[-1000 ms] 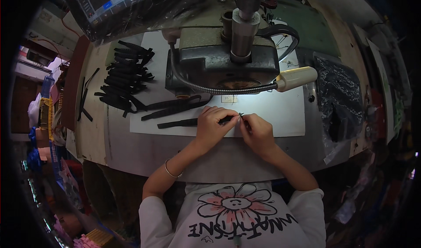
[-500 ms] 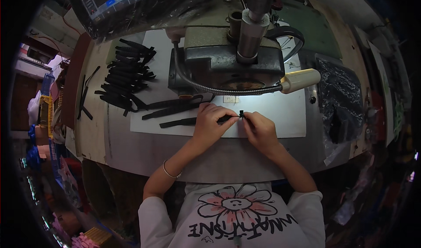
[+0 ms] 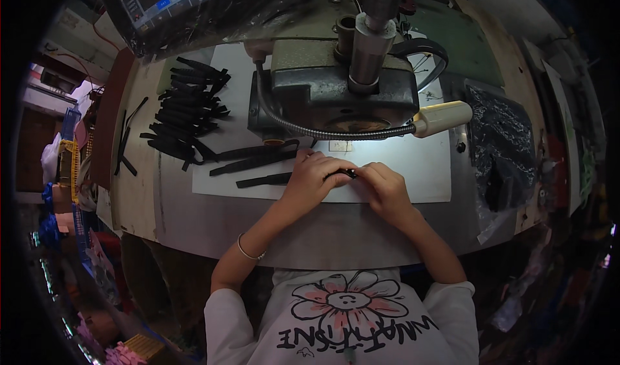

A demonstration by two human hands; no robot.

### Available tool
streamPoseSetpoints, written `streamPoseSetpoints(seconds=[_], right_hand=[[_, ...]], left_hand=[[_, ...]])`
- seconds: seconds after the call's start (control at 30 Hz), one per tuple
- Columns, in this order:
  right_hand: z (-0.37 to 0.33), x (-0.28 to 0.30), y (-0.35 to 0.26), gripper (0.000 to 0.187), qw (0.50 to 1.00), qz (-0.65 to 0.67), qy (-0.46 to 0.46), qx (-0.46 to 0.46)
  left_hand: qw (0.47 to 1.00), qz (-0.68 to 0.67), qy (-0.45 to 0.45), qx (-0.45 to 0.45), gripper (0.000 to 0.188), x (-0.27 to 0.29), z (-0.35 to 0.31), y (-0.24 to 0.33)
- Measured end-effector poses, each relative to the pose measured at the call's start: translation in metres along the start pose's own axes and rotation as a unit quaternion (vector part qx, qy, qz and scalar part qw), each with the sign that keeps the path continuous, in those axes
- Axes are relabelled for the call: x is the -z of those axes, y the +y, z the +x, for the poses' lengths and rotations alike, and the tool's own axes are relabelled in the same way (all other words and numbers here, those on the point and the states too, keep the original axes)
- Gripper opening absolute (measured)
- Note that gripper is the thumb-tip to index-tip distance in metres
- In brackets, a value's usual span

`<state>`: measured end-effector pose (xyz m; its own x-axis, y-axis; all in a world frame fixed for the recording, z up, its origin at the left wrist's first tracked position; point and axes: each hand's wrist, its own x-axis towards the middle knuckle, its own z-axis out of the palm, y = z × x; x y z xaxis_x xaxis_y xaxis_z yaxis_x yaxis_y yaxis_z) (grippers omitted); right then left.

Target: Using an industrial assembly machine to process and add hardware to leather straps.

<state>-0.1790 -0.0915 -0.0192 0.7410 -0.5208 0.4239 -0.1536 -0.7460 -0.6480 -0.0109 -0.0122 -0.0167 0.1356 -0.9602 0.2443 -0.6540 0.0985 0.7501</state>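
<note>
My left hand (image 3: 312, 176) is closed on a black fabric strap (image 3: 263, 180), whose loose end trails off to the left across the white sheet. Close beside it, my right hand (image 3: 385, 187) pinches a small black piece at the strap's right end; the fingers of both hands nearly meet there and cover most of it. Whether the piece is a buckle or a fold of strap cannot be made out. Another black strap (image 3: 248, 163) lies just beyond my left wrist. Both hands are in front of the sewing machine's head (image 3: 345, 84).
A pile of black straps (image 3: 187, 113) lies at the left, with several thin strips (image 3: 126, 142) further left. The lamp (image 3: 442, 119) on a bendy metal neck lights the white sheet (image 3: 420, 177). A plastic bag (image 3: 500, 148) of dark things lies right; a screen (image 3: 187, 3) stands at the back left.
My hands have come closer together, and the small black piece that stood up between the fingertips is now mostly covered. The straps on the table have stayed where they were.
</note>
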Motion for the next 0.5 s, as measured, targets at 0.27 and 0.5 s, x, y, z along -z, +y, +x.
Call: streamPoseSetpoints(seconds=[0.27,0.5], right_hand=[[-0.0007,0.0017,0.0017,0.01,0.98,0.171,-0.008,-0.101],[-0.0039,-0.0001,0.0092,0.011,0.953,0.248,-0.051,-0.165]], left_hand=[[0.999,0.031,-0.019,-0.034,0.014,0.0052,0.0006,-0.0032],[0.997,-0.056,-0.045,-0.028,0.013,0.0058,0.0005,-0.0089]])
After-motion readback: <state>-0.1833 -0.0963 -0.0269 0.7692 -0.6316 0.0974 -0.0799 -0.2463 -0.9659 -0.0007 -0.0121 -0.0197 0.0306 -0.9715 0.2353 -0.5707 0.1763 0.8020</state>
